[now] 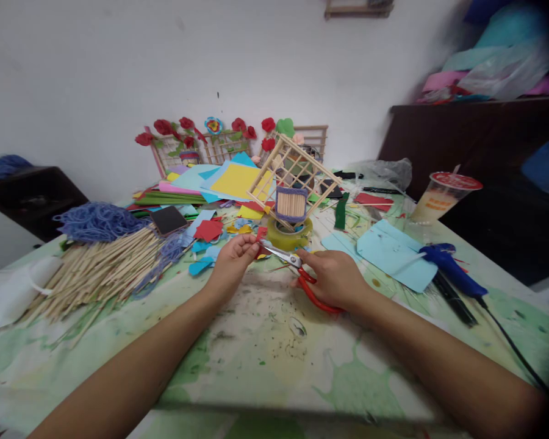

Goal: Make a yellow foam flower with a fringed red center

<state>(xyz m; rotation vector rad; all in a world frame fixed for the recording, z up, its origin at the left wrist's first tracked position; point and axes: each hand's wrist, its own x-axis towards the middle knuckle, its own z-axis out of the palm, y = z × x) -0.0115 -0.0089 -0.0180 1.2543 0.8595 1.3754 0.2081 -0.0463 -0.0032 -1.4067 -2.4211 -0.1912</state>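
My left hand (235, 262) pinches a small piece of red paper (261, 234) between thumb and fingers over the middle of the table. Red-handled scissors (297, 266) are gripped in my right hand (333, 275), their blades pointing left toward the red paper. Whether the blades touch the paper, I cannot tell. Just behind the blades, a roll of yellow-green tape (290, 235) lies on the table, and a lattice frame of wooden sticks (318, 167) leans above it. A small stick panel edged in purple yarn (291, 204) is on the frame.
Bamboo sticks (105, 268) and blue yarn (103, 221) lie at left. On the right are light blue paper (388, 253), a blue glue gun (455, 268) with a cord, and a lidded drink cup (443, 198). Coloured paper sheets (238, 180) and red paper flowers (165, 127) are behind.
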